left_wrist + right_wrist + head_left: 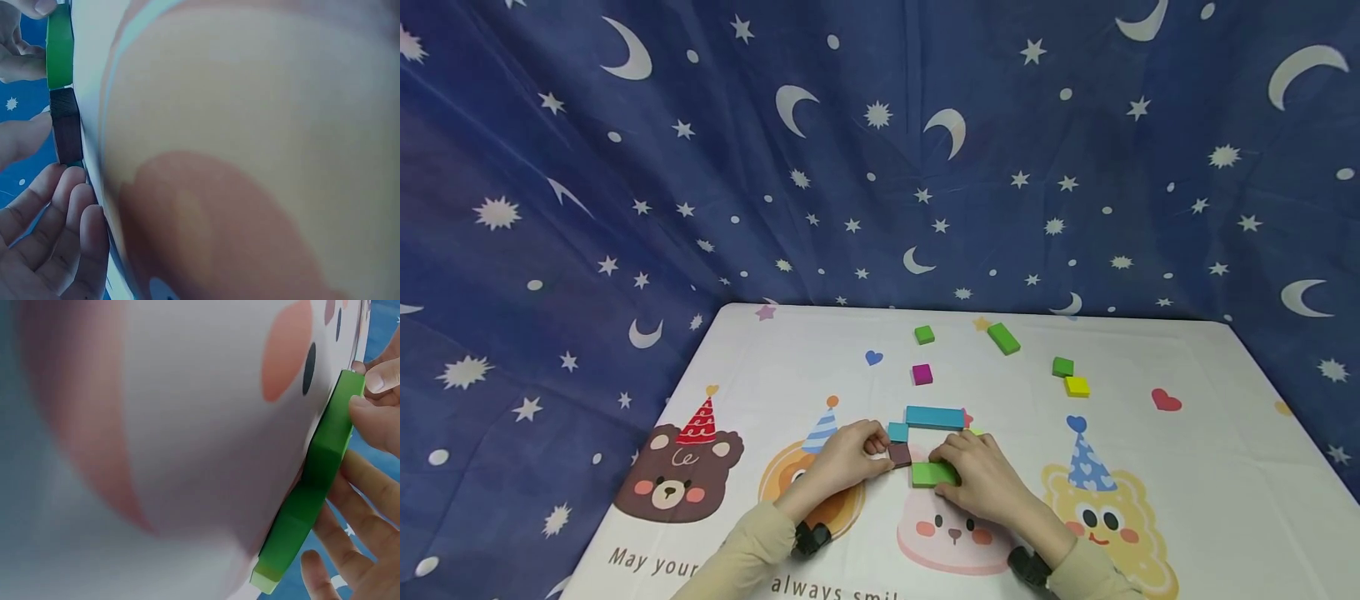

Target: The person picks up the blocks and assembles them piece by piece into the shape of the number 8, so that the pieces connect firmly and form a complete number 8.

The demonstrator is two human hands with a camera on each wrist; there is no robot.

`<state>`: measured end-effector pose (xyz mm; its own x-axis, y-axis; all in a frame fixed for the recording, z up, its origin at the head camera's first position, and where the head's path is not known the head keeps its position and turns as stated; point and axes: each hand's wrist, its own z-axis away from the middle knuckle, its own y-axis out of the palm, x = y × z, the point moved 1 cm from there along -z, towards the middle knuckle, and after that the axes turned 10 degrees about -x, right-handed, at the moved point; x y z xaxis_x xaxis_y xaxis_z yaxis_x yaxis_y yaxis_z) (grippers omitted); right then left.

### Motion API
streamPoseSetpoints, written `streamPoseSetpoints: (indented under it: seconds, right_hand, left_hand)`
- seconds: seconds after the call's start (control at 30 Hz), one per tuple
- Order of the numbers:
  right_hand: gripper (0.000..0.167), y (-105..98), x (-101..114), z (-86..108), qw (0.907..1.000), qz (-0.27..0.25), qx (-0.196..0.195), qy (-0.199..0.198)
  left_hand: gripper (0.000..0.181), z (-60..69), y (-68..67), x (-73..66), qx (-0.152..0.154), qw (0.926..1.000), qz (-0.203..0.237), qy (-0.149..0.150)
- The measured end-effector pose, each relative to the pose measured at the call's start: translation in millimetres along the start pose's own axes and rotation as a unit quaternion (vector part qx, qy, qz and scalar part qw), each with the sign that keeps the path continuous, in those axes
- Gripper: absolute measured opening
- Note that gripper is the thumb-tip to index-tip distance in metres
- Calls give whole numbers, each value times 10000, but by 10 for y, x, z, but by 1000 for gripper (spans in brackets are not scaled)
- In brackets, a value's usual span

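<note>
In the head view my left hand (850, 457) is at the left of a ring of small blocks. Its thumb and fingertips hold a dark brown block (899, 455), and the left wrist view shows this brown block (67, 128) end to end with a green one (60, 47). My right hand (981, 477) grips a green block (931, 475) by thumb and fingers at the ring's near side. Another green block (290, 531) adjoins it in the right wrist view, mostly hidden from above. A small blue block (897, 432) and a long blue block (935, 417) lie beyond.
Farther back on the white printed cloth (820, 350) lie a magenta block (922, 374), a small green block (924, 334), a longer green block (1003, 339), and a green cube (1063, 367) beside a yellow block (1077, 387). A starry blue curtain (880, 217) hangs behind.
</note>
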<state>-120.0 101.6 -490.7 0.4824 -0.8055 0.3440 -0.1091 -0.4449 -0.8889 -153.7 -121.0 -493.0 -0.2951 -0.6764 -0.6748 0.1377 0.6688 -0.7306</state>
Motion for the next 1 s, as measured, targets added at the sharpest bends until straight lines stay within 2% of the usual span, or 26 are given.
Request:
streamPoseSetpoints:
  seconds: [0.3, 0.6, 0.77, 0.9, 1.0]
  right_hand:
    - [25, -91, -69, 21, 9997, -5, -169, 190]
    - [22, -210, -167, 45, 9985, 1, -315, 458]
    - [21, -290, -264, 61, 9975, 41, -358, 608]
    - [21, -346, -369, 84, 9967, 58, -549, 598]
    - [22, -389, -458, 106, 9960, 134, -684, 568]
  left_hand:
    - [14, -30, -11, 44, -106, 9993, 328, -129]
    - [11, -104, -70, 65, -426, 9983, 349, 166]
    - [11, -169, -105, 42, -445, 9978, 496, 44]
    - [13, -225, -112, 36, -447, 9977, 509, -71]
    - [15, -275, -103, 43, -484, 9977, 471, -42]
